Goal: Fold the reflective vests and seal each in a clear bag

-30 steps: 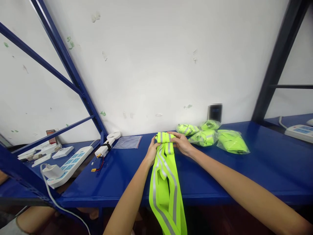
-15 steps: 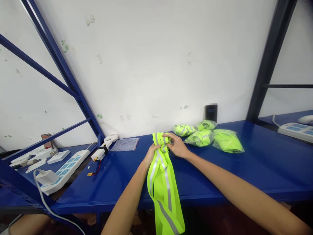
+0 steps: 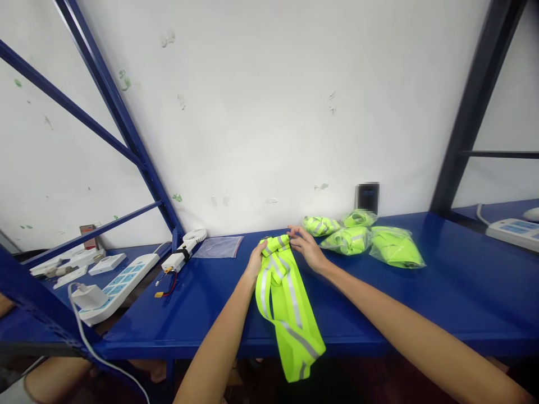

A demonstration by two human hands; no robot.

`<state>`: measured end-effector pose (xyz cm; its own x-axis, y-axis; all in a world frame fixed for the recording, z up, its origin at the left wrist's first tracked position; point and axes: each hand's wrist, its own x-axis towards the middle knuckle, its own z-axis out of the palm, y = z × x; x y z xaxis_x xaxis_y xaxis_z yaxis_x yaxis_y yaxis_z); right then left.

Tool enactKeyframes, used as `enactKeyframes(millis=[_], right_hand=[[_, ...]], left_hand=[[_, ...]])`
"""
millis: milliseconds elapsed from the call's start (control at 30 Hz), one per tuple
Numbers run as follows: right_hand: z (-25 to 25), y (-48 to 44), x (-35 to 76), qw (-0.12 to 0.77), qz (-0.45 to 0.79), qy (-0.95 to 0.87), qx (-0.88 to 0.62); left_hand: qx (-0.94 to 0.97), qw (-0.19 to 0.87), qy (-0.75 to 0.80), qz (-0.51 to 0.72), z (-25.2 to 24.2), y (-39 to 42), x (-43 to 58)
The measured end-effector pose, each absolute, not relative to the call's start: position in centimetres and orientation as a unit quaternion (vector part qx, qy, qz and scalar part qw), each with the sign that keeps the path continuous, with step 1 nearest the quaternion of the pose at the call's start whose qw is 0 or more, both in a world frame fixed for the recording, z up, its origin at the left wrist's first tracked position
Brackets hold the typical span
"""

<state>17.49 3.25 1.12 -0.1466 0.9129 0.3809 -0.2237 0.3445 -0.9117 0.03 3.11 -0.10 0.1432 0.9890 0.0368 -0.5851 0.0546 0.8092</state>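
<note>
A neon-yellow reflective safety vest (image 3: 295, 303) with silver stripes lies over the front of the blue table. Its top end is wound into a roll, and the loose straps hang past the table edge. My left hand (image 3: 255, 261) grips the roll's left end, thumb near the top. At the roll's right end is my right hand (image 3: 309, 249), its fingers bent and touching the fabric; part of this contact is hidden. To the right of it, several clear plastic bags (image 3: 347, 240) hold similar neon-yellow items.
A flat clear zip bag (image 3: 219, 247) lies left of the vest, beside a white handheld fan (image 3: 194, 235) and a white box with wires (image 3: 174, 260). Farther left is a power strip (image 3: 122, 286) behind a blue rack post (image 3: 126, 118). Another person's arm (image 3: 59, 379) shows lower left.
The vest's hanging straps have been drawn up, and their lower end now shows above the bottom of the view. The roll sits lower, and my hands have moved to its two ends.
</note>
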Motion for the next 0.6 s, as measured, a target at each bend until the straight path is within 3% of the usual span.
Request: enactKeyframes(millis=[200,600], right_hand=[[1.4,3.2,17.5,0.414,0.707,-0.492,-0.296],[0.8,2.1,17.0,0.367,0.722,-0.522,-0.267]], left_hand=[[0.409,0.650,0.249,0.590,0.5,2.3,-0.5],[0.400,0.636,0.247,0.612,0.8,2.0,-0.7]])
